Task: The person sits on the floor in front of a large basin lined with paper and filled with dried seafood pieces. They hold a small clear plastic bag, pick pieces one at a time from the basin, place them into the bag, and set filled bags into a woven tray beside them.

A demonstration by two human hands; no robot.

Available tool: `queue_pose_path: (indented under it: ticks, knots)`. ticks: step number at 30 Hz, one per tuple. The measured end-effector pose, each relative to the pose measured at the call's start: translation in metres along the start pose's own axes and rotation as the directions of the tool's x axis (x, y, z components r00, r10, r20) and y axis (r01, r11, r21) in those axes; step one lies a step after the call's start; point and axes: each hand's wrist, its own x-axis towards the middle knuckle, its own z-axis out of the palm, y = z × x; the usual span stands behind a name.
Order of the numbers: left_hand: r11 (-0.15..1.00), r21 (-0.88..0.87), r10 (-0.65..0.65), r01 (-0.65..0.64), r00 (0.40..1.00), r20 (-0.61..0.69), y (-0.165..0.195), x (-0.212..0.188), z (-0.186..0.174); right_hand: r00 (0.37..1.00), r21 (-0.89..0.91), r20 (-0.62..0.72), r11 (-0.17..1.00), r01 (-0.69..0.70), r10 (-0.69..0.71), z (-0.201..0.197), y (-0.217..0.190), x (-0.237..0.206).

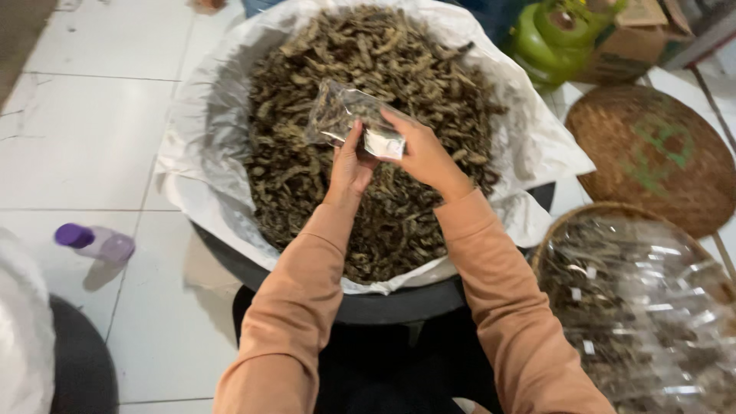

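Small clear plastic pouch (349, 119), partly filled with dried brown pieces, held up over the big tub. My left hand (350, 165) pinches its lower edge, fingers closed on it; my right hand (422, 153) grips the sealed white end, also closed on it. Below: black tub (383, 307) lined with white sheet (192, 130), heaped with dried strips (383, 54). Right: basket (613, 211) of packed pouches, woven tray (659, 153), green gas cylinder (548, 34). Left on floor: purple-capped bottle (96, 243).

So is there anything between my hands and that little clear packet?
Nothing visible does. The left hand and right hand both already hold the clear packet directly, above the dried pieces in the white-lined tub.
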Motion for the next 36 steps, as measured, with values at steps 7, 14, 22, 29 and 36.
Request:
queue_pose_path:
  ticks: [7,14,22,29,36]
  knots:
    - [0.738,0.65,-0.432,0.184,0.868,0.245,-0.03,-0.049,0.046,0.957,-0.144,-0.289,0.988,-0.062,0.018,-0.059,-0.017,-0.094]
    - [-0.154,0.911,-0.575,-0.383,0.784,0.233,-0.03,-0.091,0.072,0.909,-0.568,-0.371,0.727,-0.385,0.192,-0.208,-0.063,-0.283]
    - [-0.233,0.783,-0.492,-0.577,0.765,0.417,-0.03,-0.087,0.058,0.778,-0.677,-0.172,0.501,-0.539,0.605,-0.243,-0.079,-0.451]
    - [-0.212,0.738,-0.413,-0.641,0.743,0.527,-0.024,-0.105,0.09,0.622,-0.686,0.209,0.566,-0.457,0.754,-0.194,-0.015,-0.528]
    - [-0.282,0.632,0.024,-0.722,0.654,0.756,0.062,-0.178,0.114,0.719,-0.465,0.062,0.658,-0.593,0.692,-0.203,0.087,-0.549]
